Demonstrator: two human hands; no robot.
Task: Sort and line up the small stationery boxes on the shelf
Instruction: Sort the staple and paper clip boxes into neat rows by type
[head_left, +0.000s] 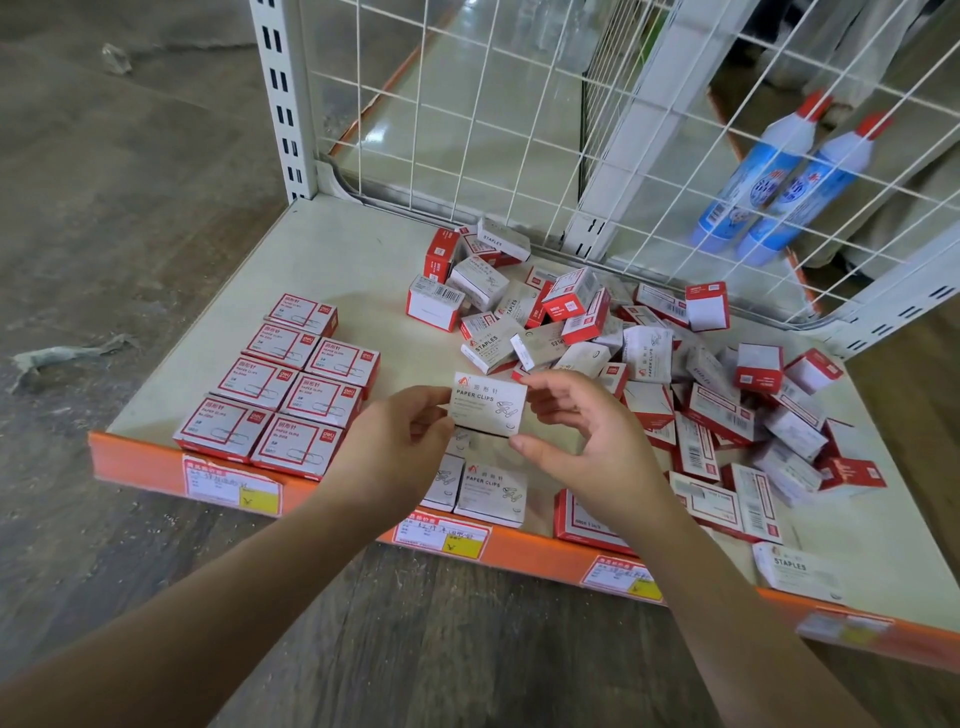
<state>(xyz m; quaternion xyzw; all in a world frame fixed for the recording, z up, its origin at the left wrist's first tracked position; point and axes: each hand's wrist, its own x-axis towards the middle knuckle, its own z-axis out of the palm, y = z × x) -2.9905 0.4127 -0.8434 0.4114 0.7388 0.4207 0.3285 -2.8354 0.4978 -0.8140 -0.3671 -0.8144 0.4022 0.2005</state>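
over the middle of the shelf (363, 249), both hands have one white paper clips box (488, 404) up off the surface, printed face to the camera. left hand (400, 441) pinches its nine o'clock edge between thumb and fingertips, right hand (576, 426) pinches the three o'clock edge, thumb low, forefinger on the top corner. fingers curled just enough to clamp, nothing else in either hand.

at six o'clock from it, touching the orange front lip (519, 551), two matching white boxes (491, 491) lie flat, so that looks like the row being started. at nine o'clock the red-framed boxes (280, 384) already sit in two tidy columns. from twelve round to four o'clock, the jumbled pile (649, 358) waits, staples and clips mixed, some on edge, some face down.

that box looks light, thin card, stiff enough at the corners but likely to dent if squeezed across the broad face. the loose clips inside probably shift. edge-to-edge is the sensible hold, as now. glossy print may be a touch slippery. behind the wire grid (493, 104), at two o'clock, two blue bottles (779, 192).
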